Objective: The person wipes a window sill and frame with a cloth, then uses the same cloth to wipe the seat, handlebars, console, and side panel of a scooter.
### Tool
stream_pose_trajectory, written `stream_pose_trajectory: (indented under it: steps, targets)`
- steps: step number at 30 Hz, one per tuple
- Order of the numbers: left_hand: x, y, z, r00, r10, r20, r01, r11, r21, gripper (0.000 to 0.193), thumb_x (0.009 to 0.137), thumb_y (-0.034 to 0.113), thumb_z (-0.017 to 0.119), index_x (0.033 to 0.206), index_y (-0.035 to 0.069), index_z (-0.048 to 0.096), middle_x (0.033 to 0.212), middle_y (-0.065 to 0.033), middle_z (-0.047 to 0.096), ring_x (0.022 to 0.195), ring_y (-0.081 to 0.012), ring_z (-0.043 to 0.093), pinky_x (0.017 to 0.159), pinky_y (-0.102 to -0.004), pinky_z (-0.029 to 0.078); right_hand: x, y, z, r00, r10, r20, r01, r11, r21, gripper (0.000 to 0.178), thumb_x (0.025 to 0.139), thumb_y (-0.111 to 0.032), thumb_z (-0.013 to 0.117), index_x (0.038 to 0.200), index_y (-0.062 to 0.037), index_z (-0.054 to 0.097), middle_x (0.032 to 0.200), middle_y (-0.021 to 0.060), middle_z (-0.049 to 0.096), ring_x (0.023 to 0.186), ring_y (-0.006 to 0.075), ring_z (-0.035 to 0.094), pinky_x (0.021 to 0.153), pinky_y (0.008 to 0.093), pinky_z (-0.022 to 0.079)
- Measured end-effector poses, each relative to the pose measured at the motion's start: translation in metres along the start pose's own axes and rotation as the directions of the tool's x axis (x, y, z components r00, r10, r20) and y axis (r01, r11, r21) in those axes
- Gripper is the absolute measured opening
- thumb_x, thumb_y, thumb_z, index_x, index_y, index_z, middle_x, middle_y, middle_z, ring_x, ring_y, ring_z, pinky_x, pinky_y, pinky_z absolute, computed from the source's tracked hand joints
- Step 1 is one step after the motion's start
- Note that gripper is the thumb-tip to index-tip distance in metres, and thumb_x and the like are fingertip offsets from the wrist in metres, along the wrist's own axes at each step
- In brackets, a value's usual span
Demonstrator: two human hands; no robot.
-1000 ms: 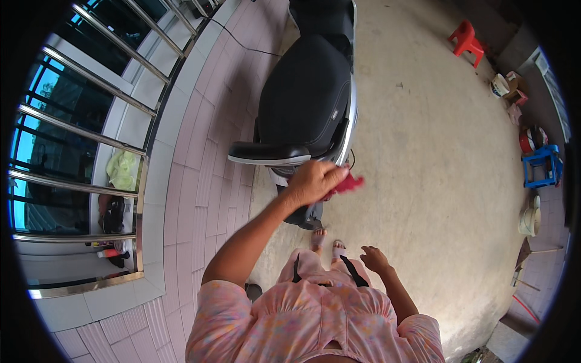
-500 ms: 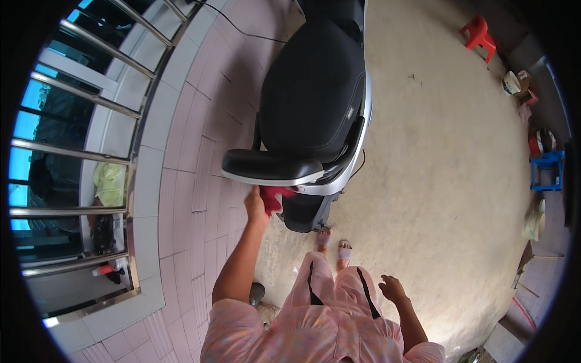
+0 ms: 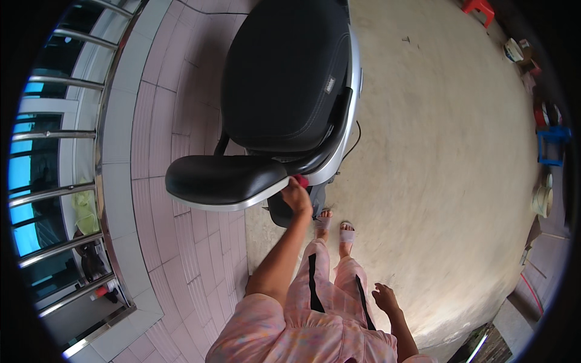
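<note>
In my left hand [image 3: 296,196] is a bunched dark red cloth [image 3: 301,180], pressed against the silver rear trim just below the seat of a scooter. The fingers close round the cloth, and most of it is hidden. Left of that hand juts a padded black backrest [image 3: 221,178] with a silver lower edge. Beyond it spreads the wide black seat [image 3: 284,78]. Below the trim hangs the dark rear mudguard [image 3: 281,210], partly behind my forearm. My right hand [image 3: 385,297] hangs beside my right leg, fingers loosely bent and apart, holding nothing.
A pink tiled wall [image 3: 157,199] with a barred window [image 3: 54,193] runs close along the left. On the far right stand a red stool [image 3: 480,9], a blue stool [image 3: 551,145] and several tubs. A thin cable [image 3: 212,12] trails behind the scooter.
My left hand has moved right with the red cloth, from under the backrest to the trim at its right end. The scooter appears larger and further left. My right hand still hangs down.
</note>
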State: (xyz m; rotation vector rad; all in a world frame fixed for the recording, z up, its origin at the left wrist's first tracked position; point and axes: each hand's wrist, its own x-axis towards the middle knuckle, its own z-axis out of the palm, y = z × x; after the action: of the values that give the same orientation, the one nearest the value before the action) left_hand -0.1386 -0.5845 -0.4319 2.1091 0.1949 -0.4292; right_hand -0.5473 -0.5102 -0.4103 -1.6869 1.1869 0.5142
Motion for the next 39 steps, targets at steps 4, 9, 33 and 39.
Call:
stream_pose_trajectory:
  steps: [4, 9, 33, 39]
  targets:
    - [-0.025, -0.016, 0.054, 0.983, 0.077, -0.169, -0.046, 0.982, 0.181, 0.051, 0.087, 0.021, 0.038, 0.126, -0.009, 0.024, 0.133, -0.0353, 0.015, 0.116, -0.0427, 0.036, 0.094, -0.0435, 0.034, 0.008, -0.011, 0.003, 0.988, -0.117, -0.099, 0.123, 0.991, 0.058, 0.03, 0.076, -0.013, 0.056, 0.102, 0.0013, 0.054, 0.091, 0.0196, 0.061, 0.077, 0.0316, 0.06, 0.067, 0.0371, 0.048]
    - [-0.048, -0.028, 0.085, 0.99, -0.076, 0.122, 0.091, 0.989, -0.12, 0.039, 0.081, 0.007, 0.044, 0.118, -0.004, 0.042, 0.112, -0.0243, 0.048, 0.101, -0.0314, 0.051, 0.083, -0.0339, 0.042, 0.001, 0.001, 0.009, 0.989, -0.082, -0.122, 0.091, 0.993, 0.069, 0.029, 0.076, -0.012, 0.055, 0.102, 0.0013, 0.055, 0.091, 0.0194, 0.061, 0.077, 0.0315, 0.06, 0.067, 0.0363, 0.049]
    - [-0.004, -0.106, -0.06, 0.601, 0.612, 0.514, -0.791, 0.36, 0.495, 0.031, 0.07, -0.003, 0.047, 0.1, 0.001, 0.055, 0.12, -0.019, 0.046, 0.115, -0.0406, 0.037, 0.093, -0.0473, 0.031, 0.004, 0.028, 0.009, 0.992, -0.053, -0.116, 0.063, 0.995, 0.081, 0.027, 0.076, -0.012, 0.054, 0.099, 0.0028, 0.055, 0.087, 0.0204, 0.061, 0.079, 0.0335, 0.06, 0.069, 0.0368, 0.049]
    - [-0.045, -0.092, -0.07, 0.637, 0.495, 0.591, -0.687, 0.712, 0.144, 0.029, 0.07, -0.002, 0.048, 0.097, -0.001, 0.058, 0.102, -0.0169, 0.056, 0.098, -0.0323, 0.051, 0.082, -0.0351, 0.041, 0.024, -0.002, 0.001, 0.974, -0.179, -0.141, 0.185, 0.982, 0.029, 0.026, 0.077, -0.012, 0.054, 0.099, 0.0016, 0.055, 0.086, 0.0208, 0.06, 0.08, 0.0355, 0.059, 0.071, 0.039, 0.047]
